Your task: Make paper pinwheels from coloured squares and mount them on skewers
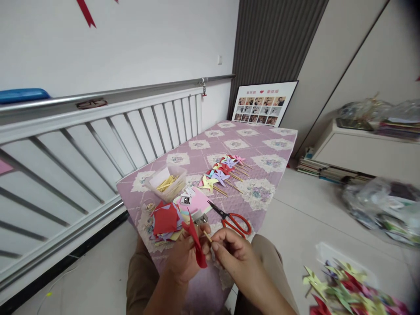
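Observation:
Above the near edge of the table, my left hand (185,253) is closed on a red paper pinwheel (196,245), seen nearly edge-on. My right hand (234,251) pinches a thin wooden stick (208,236), whose end meets the pinwheel near my left fingers. Whether the two are joined is hidden by the fingers. Just beyond my right hand lie scissors (226,215) with red handles. Left of my hands rests a pile of coloured paper squares (165,218), red on top. Behind it stands a translucent box (180,184) holding several wooden sticks (166,183).
Finished-looking pinwheels (220,176) on sticks lie in a row on the patterned tablecloth (262,192). More pinwheels (351,286) are heaped at lower right. A white radiator (131,131) runs along the left. A photo board (260,105) leans behind the table.

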Tool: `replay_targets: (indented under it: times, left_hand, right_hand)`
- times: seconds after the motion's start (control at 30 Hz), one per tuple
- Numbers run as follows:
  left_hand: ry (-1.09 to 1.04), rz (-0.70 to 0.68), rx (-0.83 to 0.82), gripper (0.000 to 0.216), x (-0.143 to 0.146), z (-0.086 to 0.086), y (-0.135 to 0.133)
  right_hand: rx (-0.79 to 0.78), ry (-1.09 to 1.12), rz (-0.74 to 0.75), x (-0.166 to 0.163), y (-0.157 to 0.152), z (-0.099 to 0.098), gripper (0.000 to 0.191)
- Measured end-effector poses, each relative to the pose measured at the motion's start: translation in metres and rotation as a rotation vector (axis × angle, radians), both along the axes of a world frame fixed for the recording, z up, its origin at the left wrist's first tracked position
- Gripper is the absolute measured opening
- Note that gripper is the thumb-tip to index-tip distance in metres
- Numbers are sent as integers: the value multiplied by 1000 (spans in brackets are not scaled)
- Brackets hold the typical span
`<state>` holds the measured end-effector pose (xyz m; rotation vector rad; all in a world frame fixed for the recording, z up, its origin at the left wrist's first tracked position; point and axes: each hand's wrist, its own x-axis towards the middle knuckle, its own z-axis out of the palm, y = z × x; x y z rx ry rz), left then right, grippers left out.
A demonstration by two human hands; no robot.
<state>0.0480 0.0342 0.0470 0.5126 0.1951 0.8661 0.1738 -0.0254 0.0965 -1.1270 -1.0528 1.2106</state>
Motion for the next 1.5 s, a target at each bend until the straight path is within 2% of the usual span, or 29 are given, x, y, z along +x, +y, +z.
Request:
replay_targets:
  times: [0.13,0.3,0.5,0.77,1.03,1.27,1.5]
  left_hand:
    - [-14,-20,100,26,-1,-2,4]
    - [-28,21,168,30,-2,-4,8]
    - [63,59,134,36,-4,-1,7]
    - [117,163,184,41,-9,-2,7]
    - [127,180,139,33,-13,4,5]
    - [67,181,175,25,-15,2,7]
    - [101,194,138,29,-16,5,5]
  right_hand:
    - [-48,-7,12,-4,0,1,20]
    - [-59,-26,-1,-11,2,5,20]
    - [-42,-82,19,-13,3,0,23]
    - [-65,-134,54,-17,6,4,27]
    - [-32,-166,19,-22,8,-1,24]
    - [-17,-156,22,-23,8,-6,22]
    - [-33,-117,24,-26,10,-5,23]
